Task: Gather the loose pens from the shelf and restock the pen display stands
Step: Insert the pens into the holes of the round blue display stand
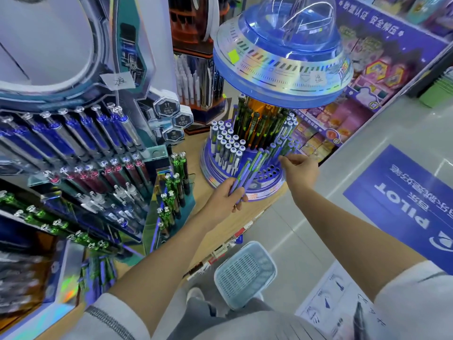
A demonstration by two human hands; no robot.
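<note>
Left hand (226, 200) grips bundle of pens (248, 171), fingers curled round lower barrels. Long axes slant up and right, upper ends over empty holes (268, 171) of round display stand (215, 176) on shelf (197, 146). Right hand (302, 169) just right of holes, fingertips (284, 160) drawn together by standing pens (282, 146); pinch cannot be told. Right hand nearer holes; bundle lies to its left.
</note>
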